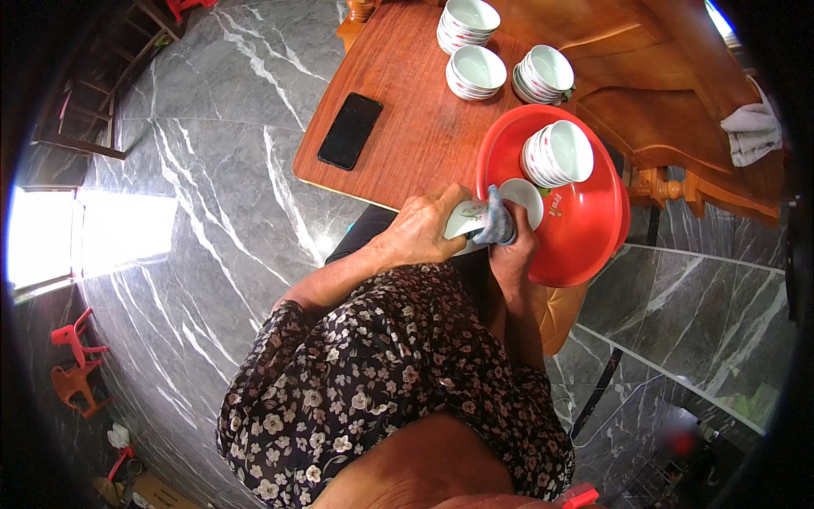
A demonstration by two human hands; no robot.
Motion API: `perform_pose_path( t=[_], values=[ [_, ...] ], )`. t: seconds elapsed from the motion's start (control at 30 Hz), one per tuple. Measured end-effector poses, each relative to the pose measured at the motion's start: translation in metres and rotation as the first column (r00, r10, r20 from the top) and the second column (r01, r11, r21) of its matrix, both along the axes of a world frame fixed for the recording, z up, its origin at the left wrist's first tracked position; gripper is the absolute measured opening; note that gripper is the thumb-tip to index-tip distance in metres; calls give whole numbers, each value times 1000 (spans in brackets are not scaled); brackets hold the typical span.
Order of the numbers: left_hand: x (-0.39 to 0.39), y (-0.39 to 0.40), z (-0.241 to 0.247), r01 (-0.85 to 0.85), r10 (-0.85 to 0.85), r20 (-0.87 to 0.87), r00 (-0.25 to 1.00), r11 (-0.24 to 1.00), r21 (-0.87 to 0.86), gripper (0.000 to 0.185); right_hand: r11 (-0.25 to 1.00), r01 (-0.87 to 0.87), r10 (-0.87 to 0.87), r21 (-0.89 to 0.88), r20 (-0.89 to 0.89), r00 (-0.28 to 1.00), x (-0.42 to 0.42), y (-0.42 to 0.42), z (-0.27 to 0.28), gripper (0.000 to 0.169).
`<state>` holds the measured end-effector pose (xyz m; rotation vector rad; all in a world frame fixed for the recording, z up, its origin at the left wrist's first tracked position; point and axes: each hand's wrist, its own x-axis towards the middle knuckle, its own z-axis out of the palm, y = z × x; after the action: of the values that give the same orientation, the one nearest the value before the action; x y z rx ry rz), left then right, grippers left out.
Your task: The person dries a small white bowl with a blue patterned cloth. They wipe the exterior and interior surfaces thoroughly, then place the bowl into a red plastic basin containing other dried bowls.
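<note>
My left hand (pixel 416 229) grips a white bowl (pixel 464 218) with a floral pattern, tilted over my lap. A bluish cloth (pixel 496 221) is bunched in my right hand (pixel 518 248) and pressed over the bowl's edge; part of the bowl is hidden behind fingers and cloth. Just beyond that hand, a red plastic basin (pixel 579 238) holds a leaning stack of white bowls (pixel 559 153) and a single white bowl (pixel 524 198). The basin bears printed writing inside.
On the wooden table (pixel 407 121) lie a black smartphone (pixel 350 131) and stacks of bowls (pixel 477 71), (pixel 544 73), (pixel 469 24). A carved wooden bench back (pixel 655 95) with a draped white cloth (pixel 752 132) stands at the right. Small plastic chairs (pixel 76 337) are on the marble-patterned floor at the left.
</note>
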<state>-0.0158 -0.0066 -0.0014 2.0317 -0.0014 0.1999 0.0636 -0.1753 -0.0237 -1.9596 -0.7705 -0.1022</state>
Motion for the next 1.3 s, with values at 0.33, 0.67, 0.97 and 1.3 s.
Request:
perform_pose_path(
  t=[0.33, 0.67, 0.97, 1.3],
  values=[
    [1, -1, -2, -65, 65, 5, 998, 997, 33, 39, 966, -255, 255, -45, 0, 967, 12, 8, 19, 38],
    [4, -4, -7, -228, 227, -26, 974, 964, -140, 39, 976, -82, 116, 200, -166, 979, 15, 8, -47, 32],
    [7, -10, -9, -313, 321, 145, 936, 947, -73, 40, 746, 242, 452, 620, -739, 500, -15, 16, -63, 37],
    [5, -9, -11, -340, 326, 310, 893, 940, -8, 43, 727, 230, 601, 647, -762, 241, -27, 21, -25, 54]
  ],
)
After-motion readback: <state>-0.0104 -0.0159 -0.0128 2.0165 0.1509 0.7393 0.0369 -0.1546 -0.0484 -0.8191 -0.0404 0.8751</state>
